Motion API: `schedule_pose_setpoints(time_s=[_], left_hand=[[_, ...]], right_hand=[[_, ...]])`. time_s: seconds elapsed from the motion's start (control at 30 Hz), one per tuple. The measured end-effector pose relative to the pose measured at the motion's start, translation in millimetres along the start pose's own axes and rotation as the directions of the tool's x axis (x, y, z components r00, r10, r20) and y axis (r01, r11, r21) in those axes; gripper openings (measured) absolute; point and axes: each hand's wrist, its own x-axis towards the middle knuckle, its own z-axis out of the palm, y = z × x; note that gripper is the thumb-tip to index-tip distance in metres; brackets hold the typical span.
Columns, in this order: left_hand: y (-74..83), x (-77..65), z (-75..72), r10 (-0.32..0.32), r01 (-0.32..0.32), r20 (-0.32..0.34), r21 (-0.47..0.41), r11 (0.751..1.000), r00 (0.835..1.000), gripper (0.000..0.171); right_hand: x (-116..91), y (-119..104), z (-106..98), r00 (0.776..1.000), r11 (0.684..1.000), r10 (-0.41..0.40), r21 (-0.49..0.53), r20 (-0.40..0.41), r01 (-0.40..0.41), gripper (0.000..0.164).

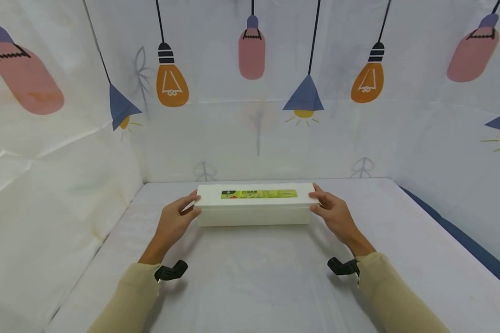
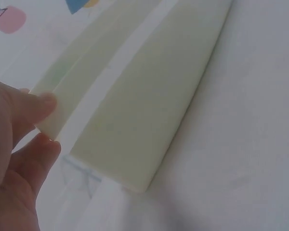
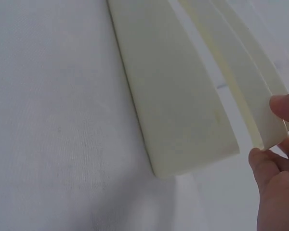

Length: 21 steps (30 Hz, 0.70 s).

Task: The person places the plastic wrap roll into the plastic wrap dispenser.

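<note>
A long, pale box point(image 1: 254, 217) lies crosswise on the table in the head view. Its lid point(image 1: 208, 196) bears a yellow-green printed label point(image 1: 259, 194) along the top. My left hand point(image 1: 176, 221) pinches the lid's left end between thumb and fingers, while my right hand point(image 1: 334, 216) does the same at the right end. Both wrist views show a gap between the lid point(image 2: 86, 72) and the box body point(image 2: 139, 106), so the lid is held just above the body. The body point(image 3: 178, 96) rests on the tabletop. What lies inside the box is hidden.
A white cloth-like cover lies over the table point(image 1: 250, 277). White hanging sheets point(image 1: 241, 134) printed with lamps and bulbs enclose the back and sides. Dark straps with small mounts sit on the left wrist point(image 1: 171, 270) and the right wrist point(image 1: 343, 267).
</note>
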Motion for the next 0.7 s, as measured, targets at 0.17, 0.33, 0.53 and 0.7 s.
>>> schedule_pose_setpoints(time_s=[0.17,0.33,0.53,0.7], left_hand=[[-2.9,4.5,0.6,-0.044,0.044,0.003,0.011,0.999,0.999,0.040],[-4.9,7.2,2.3,-0.077,0.077,0.005,0.005,0.997,0.997,0.039],[-8.8,9.4,1.9,-0.081,0.081,0.000,0.014,0.997,0.997,0.039],[-9.6,10.5,1.0,-0.085,0.085,0.000,0.016,0.996,0.996,0.039]], right_hand=[[6.1,3.6,3.5,1.000,1.000,0.016,0.001,0.002,-0.016,0.034],[8.7,7.2,5.5,1.000,1.000,0.026,0.000,0.004,-0.026,0.033],[11.1,11.0,9.0,0.999,0.999,0.045,0.002,0.010,-0.045,0.034],[14.4,10.3,9.8,0.999,0.999,0.042,-0.029,0.005,-0.042,0.034]])
